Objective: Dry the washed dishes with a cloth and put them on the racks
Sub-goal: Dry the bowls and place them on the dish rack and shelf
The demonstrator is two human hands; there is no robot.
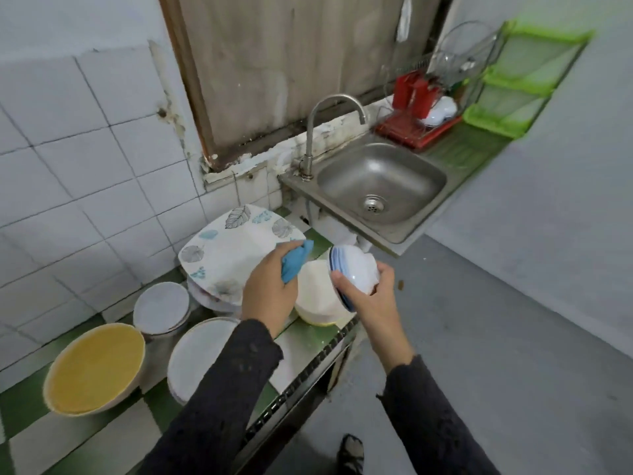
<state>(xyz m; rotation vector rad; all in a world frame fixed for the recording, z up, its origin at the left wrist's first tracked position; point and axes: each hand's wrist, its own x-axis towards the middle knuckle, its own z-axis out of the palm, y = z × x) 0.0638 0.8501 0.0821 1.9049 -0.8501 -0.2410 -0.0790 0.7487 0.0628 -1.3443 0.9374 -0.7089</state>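
So the right hand [373, 296] is gripping a white ceramic bowl with blue bands at the rim [356, 269], fingers curled round its edge. It's tipped on its side just in front of the stainless steel sink [380, 180], toward that sink's left corner. The left hand [270, 289] is bunching a small blue cloth [294, 265] in a closed fist right beside it. What's worrying me: the bowl is hanging about over the edge of the green-and-white checked table [85, 440]. If it's wet, I'd guess a one-handed rim grip is slipping territory, and it'd be dropping straight onto the grey floor [479, 337]. It might actually be two bowls nested, I can't tell, which would be making it worse. Another plain white bowl [318, 299] is sitting directly under the hands, so any fumble is probably chipping both. The square leaf-patterned plate [236, 248], left of the sink, is lying tilted on a stack of other dishes and looking ready to slide if bumped. The red-and-wire dish rack [414, 128] is sitting behind the sink on its right, so every dish is travelling across the basin to get there. Brands or writing: I'm not seeing anything readable anywhere, too blurry.
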